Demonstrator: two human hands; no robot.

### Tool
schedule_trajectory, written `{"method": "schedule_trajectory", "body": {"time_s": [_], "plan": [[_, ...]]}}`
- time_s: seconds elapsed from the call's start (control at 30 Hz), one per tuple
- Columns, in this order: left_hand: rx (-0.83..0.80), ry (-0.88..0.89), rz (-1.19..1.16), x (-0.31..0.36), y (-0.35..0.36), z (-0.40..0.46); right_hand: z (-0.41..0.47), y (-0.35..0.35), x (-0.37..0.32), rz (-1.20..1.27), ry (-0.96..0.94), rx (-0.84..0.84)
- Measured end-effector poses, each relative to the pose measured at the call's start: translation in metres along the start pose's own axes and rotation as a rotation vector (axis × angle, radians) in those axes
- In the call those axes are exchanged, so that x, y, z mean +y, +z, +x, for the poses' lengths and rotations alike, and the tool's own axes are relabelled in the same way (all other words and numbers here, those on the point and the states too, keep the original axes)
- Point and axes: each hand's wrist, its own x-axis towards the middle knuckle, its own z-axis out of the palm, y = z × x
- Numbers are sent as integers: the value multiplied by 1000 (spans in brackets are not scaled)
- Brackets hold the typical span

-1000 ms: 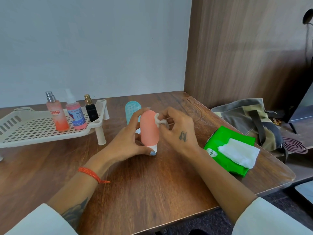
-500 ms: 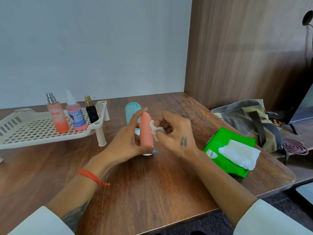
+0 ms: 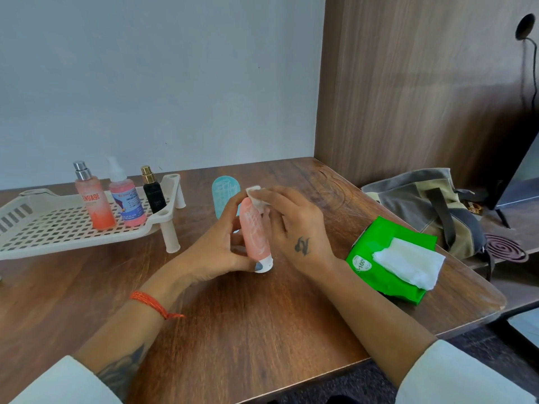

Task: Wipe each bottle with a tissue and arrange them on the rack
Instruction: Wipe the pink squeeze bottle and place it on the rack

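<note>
Wooden table (image 3: 262, 316), head cam looking down. Centre: pink squeeze bottle (image 3: 256, 228) upside down, white cap (image 3: 265, 265) on the tabletop, body tilted a little to the left. Left hand (image 3: 221, 246) curled round its left side, thumb tip w/ blue-grey nail pressed at the cap end, fingers behind the upper body. Right hand (image 3: 294, 225) on the bottle's right side, fingertips pinching a small wad of white tissue (image 3: 256, 196) against the top end. Both hands closed on smth, neither loose.

Just behind the hands: pale blue squeeze bottle (image 3: 226, 196) upright on the table, lower part hidden by fingers.

Left: white perforated rack (image 3: 43, 228) on short legs, three bottles standing at its right end in a row: peach spray bottle (image 3: 93, 202) w/ silver top marked ENGAGE, pink spray bottle (image 3: 127, 199) w/ clear cap and blue label, small black bottle (image 3: 153, 191) w/ gold top. Close together; touching or not, can't tell.

Right: green tissue pack (image 3: 376, 258) near table edge, white sheet (image 3: 408, 262) pulled half out on top. Beyond the edge: grey-and-tan bag (image 3: 423, 205), dark spiral coil (image 3: 506, 247) beside it.

Orange thread band (image 3: 151, 304) on left wrist, white sleeves at both forearms.
</note>
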Motion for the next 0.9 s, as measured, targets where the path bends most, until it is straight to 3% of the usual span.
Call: {"method": "schedule_trajectory", "body": {"time_s": [0.23,0.33,0.5,0.9], "plan": [[-12,-21,-34,3,-2,-2,2,1,4,5,149,107],[-10,-28,-73,4,-2,-2,3,-3,-2,44,24,128],[-29,-41,-110,5,0,-5,-2,1,-5,26,-148,17],[-29,-37,-82,1,-5,-1,-1,0,-2,19,73,67]]}}
